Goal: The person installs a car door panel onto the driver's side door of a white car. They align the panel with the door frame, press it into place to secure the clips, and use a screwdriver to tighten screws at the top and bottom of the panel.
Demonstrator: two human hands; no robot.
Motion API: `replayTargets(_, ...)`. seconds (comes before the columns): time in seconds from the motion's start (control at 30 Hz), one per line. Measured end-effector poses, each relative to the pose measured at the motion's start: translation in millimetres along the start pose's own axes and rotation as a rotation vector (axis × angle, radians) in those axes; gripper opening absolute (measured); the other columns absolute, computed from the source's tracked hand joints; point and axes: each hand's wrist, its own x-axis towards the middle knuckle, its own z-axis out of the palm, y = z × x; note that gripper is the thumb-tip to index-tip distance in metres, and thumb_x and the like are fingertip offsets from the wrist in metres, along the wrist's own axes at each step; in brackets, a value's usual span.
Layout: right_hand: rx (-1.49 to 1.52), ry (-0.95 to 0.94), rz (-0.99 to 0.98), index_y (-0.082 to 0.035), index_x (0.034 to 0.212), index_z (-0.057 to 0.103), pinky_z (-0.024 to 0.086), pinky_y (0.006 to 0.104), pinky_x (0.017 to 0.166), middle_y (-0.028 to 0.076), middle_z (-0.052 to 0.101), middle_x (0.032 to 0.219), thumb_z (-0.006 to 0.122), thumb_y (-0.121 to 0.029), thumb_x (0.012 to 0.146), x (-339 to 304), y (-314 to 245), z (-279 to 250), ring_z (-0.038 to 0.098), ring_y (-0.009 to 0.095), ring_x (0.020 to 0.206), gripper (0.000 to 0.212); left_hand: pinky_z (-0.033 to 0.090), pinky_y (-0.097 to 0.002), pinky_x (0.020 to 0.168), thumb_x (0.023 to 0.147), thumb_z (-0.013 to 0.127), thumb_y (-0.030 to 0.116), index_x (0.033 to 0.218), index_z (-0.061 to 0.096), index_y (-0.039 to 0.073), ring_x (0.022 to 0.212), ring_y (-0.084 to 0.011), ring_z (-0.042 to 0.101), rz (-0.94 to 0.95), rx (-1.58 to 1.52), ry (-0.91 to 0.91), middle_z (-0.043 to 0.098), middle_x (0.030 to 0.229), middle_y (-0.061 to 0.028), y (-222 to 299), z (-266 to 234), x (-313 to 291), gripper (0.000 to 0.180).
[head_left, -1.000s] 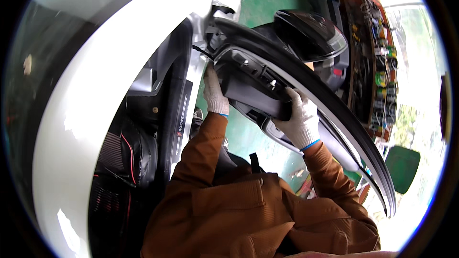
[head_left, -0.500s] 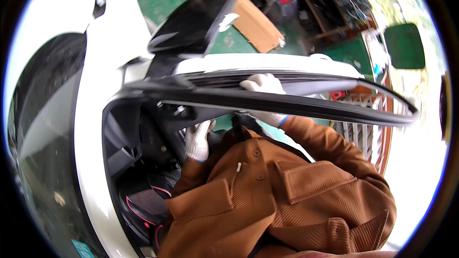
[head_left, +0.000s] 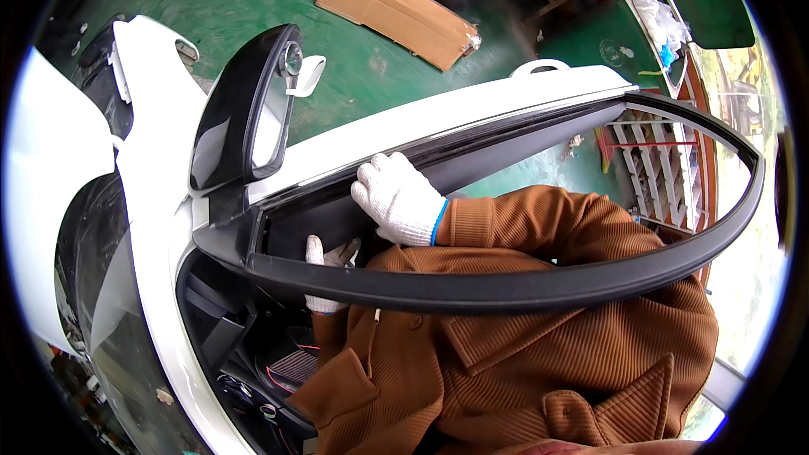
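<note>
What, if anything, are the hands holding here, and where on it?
The right hand grips the white car door over the window sill's top edge. The left hand rests against the door's inner side; whether it grips cannot be told.

Both gloved hands, right hand and left hand, press inside the white car door.

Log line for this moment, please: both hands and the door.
left hand: gloved, on door's inner side below window frame | right hand: gloved, resting on window sill | car door: white, open | side mirror: black
</note>
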Motion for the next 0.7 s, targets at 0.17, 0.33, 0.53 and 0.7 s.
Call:
replayTargets(0.17,0.016,-0.057,-0.003,-0.006,0.115,0.07,0.05,0.0434,0.096,0.012,0.066,0.115,0.078,-0.019,0.074,2.6,6.7,-2.0,0.062,0.03,0.113,0.044,0.06,-0.0449,0.098,0.102,0.062,0.061,0.144,0.059,-0.007,0.111,-0.037,0.072,0.214,-0.089,0.343,0.062,0.144,-0.0289,-11.7,25.5,-5.2,0.08)
replayTargets(0.33,0.083,0.288,-0.106,-0.007,0.139,0.059,0.045,0.0489,0.112,0.015,0.061,0.137,0.074,-0.02,0.076,-17.3,32.8,-8.9,0.06,0.034,0.128,0.066,0.057,-0.0422,0.102,0.101,0.058,0.065,0.138,0.063,-0.013,0.109,-0.0371,0.072,0.438,0.36,0.343,0.069,0.131,-0.0327,-21.2,-15.9,-3.3,0.086)
replayTargets(0.53,-0.218,0.119,0.107,-0.003,0.139,0.054,0.047,0.0485,0.111,0.02,0.063,0.134,0.073,-0.021,0.08,-57.1,103.1,-19.0,0.062,0.037,0.129,0.065,0.053,-0.0386,0.105,0.103,0.061,0.053,0.139,0.063,-0.011,0.117,-0.0339,0.071,0.776,1.349,0.218,0.069,0.13,-0.0302,-20.3,-59.2,-32.3,0.074)
replayTargets(0.7,-0.253,0.171,0.054,-0.003,0.133,0.057,0.052,0.0456,0.102,0.014,0.065,0.119,0.069,-0.018,0.084,-54.1,111.3,-7.7,0.066,0.032,0.112,0.053,0.054,-0.0358,0.106,0.105,0.066,0.024,0.129,0.071,-0.007,0.114,-0.0289,0.074,0.311,1.091,-0.16,0.075,0.121,-0.0237,78.3,80.0,-51.2,0.039)
